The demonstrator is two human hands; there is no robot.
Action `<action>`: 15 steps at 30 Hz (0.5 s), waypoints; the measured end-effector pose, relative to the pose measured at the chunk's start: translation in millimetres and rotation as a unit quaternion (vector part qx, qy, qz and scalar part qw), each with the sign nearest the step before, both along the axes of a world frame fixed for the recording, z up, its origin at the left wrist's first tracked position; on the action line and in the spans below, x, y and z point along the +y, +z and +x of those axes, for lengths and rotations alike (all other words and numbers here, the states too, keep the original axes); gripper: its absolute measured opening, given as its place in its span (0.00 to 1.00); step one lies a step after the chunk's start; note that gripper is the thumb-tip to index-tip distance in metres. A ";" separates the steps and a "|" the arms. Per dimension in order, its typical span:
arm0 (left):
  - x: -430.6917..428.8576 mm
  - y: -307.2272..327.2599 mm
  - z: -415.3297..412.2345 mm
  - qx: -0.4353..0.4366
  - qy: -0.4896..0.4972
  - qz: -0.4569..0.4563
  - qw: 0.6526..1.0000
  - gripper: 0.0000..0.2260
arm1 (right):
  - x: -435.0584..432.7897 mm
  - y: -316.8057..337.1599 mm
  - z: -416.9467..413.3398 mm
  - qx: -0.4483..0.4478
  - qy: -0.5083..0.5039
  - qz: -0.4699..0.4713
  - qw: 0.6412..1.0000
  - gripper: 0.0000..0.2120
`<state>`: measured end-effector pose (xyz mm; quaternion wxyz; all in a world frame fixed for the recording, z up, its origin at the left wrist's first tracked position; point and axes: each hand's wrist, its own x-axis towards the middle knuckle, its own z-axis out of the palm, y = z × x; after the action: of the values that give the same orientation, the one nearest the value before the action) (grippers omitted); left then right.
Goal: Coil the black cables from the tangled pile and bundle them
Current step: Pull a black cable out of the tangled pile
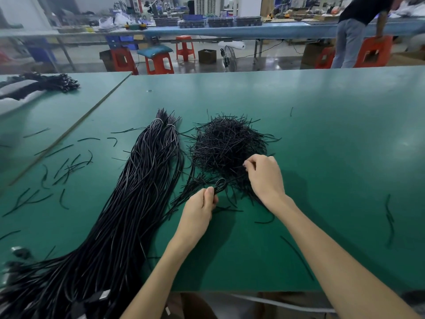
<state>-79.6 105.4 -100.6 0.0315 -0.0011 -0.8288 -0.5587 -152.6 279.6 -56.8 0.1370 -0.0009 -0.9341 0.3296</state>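
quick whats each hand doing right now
Left hand: pinches a small loop of black cable.
Right hand: fingers pinch into the pile of short black strands; which strand cannot be told.

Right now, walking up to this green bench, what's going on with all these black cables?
A person works at the green table. The left hand pinches a small cable loop beside the tangled pile of short black strands. The right hand reaches into the pile's near edge and seems to pinch a strand. A long sheaf of black cables, tied near its far end, lies to the left, untouched.
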 end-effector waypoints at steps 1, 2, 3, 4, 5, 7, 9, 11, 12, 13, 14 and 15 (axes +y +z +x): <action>0.1 -0.3 -0.3 -0.002 0.004 -0.003 1.000 0.19 | 2.9 2.3 3.0 0.027 -0.013 0.026 0.999 0.11; 0.0 -0.9 -0.9 -0.003 0.009 -0.003 1.000 0.20 | 6.7 5.3 7.5 0.064 -0.027 0.047 0.996 0.11; -0.1 -1.4 -1.9 -0.007 0.014 -0.001 1.000 0.20 | 10.9 9.0 14.0 0.102 -0.040 0.050 0.993 0.11; 0.1 -1.8 -2.8 -0.011 0.017 0.003 1.000 0.20 | 14.5 12.4 22.6 0.136 -0.047 0.027 0.989 0.11; 0.7 -2.0 -3.8 -0.014 0.020 0.007 1.000 0.20 | 16.9 15.2 33.1 0.161 -0.044 -0.015 0.986 0.10; 3.9 -1.8 -5.8 -0.016 0.024 0.005 1.000 0.20 | 14.5 18.0 56.9 0.166 -0.015 -0.151 0.974 0.07; 8.2 -0.9 -7.6 -0.017 0.029 -0.003 0.999 0.20 | 2.0 14.2 76.3 0.112 0.022 -0.274 0.955 0.06; 10.1 -0.8 -8.0 -0.023 0.031 -0.002 0.999 0.20 | -13.7 2.9 87.3 0.060 0.039 -0.310 0.948 0.06; 9.6 -0.9 -7.6 -0.026 0.026 0.003 0.999 0.20 | -21.0 -3.6 89.7 0.044 0.039 -0.311 0.948 0.07; 8.5 -0.9 -6.9 -0.027 0.019 0.011 0.999 0.20 | -27.4 -9.7 91.1 0.032 0.038 -0.309 0.950 0.07; 7.0 -0.7 -6.0 -0.026 0.012 0.018 0.999 0.19 | -32.9 -15.4 91.5 0.023 0.036 -0.303 0.952 0.07; 5.7 -0.3 -5.0 -0.022 0.008 0.022 0.999 0.19 | -37.4 -20.2 91.9 0.018 0.036 -0.293 0.955 0.07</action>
<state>-84.6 111.1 -100.9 0.0179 0.0190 -0.8170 -0.5761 -60.7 242.1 -77.0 0.1352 -0.0017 -0.7935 0.5933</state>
